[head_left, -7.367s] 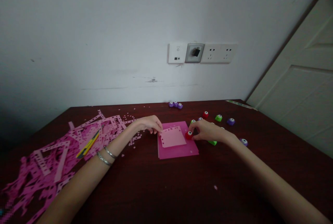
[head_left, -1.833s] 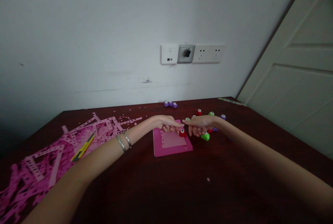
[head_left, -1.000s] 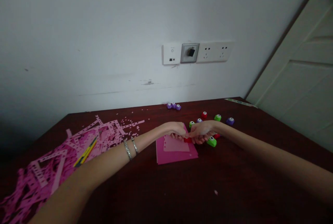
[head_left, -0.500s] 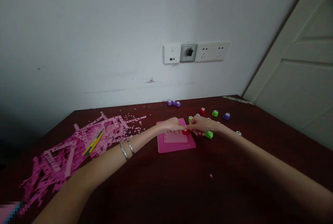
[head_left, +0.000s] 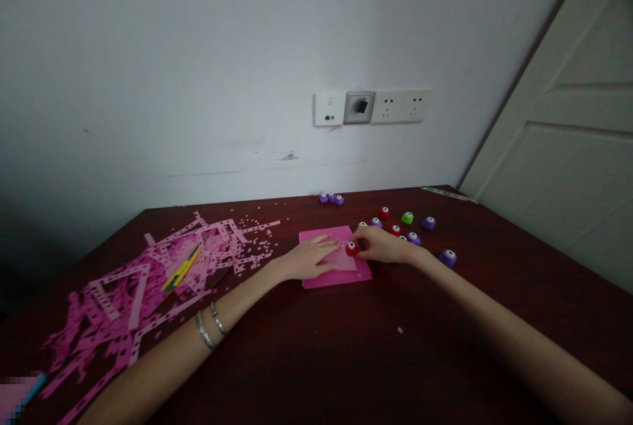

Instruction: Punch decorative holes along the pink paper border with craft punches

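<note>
My left hand [head_left: 309, 258] lies with its fingers stretched out on the left part of a light pink sheet [head_left: 347, 263]. Beneath that sheet is a darker pink stack of paper [head_left: 326, 233]. At the sheet's right edge, a small red paper punch [head_left: 351, 249] with a white and black button is held between the thumb and fingers of my right hand [head_left: 376, 244]. Some of the sheet is hidden by my left hand. Behind and beside my right hand stand more punches, among them a red one [head_left: 395, 230] and a purple one [head_left: 414, 239].
Pink punched strips [head_left: 123, 300] heap up on the left, with a yellow utility knife [head_left: 182, 268] on them and small paper bits beyond. Purple punches [head_left: 331, 198] stand near the wall. More lie at the right, including a green one [head_left: 407, 218]. Sockets [head_left: 401, 107] are on the wall.
My left hand has moved off the red punch, left and nearer me, and now lies spread on the sheet. My right hand has shifted slightly left, still at the red punch.
</note>
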Demonstrator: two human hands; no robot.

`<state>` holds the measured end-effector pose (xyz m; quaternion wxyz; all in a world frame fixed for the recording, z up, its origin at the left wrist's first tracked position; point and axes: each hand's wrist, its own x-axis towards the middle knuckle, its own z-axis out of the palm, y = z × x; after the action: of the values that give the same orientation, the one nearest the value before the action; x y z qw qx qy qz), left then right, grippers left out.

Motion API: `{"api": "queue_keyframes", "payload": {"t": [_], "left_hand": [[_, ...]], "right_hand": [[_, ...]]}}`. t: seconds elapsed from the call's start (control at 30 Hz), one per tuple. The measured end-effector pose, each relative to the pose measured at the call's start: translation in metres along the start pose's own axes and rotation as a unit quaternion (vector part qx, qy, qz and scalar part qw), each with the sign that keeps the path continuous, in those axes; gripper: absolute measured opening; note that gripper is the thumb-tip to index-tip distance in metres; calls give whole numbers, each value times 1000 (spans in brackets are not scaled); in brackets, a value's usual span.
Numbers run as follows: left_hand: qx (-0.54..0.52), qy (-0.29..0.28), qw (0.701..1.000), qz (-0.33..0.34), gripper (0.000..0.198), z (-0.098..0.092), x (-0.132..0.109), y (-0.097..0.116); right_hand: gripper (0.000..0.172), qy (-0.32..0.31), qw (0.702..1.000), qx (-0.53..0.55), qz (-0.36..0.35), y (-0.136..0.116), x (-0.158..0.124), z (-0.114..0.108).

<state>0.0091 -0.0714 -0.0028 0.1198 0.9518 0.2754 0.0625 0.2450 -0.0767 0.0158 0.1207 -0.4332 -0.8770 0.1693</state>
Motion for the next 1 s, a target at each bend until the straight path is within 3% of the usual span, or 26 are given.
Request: {"api": "queue_keyframes", "payload": {"t": [0.1,0.3,1.0], "left_hand": [[7,-21,1000,1,58,7,-1,0],[16,-7,1000,0,58,14,-1,-2],[10,10,1000,-10,55,16,-6,3]], "right_hand": [[23,0,1000,1,12,0,-1,1],[24,2,999,22,24,4,-4,5],[22,5,999,26,40,3,-10,-4]]}}
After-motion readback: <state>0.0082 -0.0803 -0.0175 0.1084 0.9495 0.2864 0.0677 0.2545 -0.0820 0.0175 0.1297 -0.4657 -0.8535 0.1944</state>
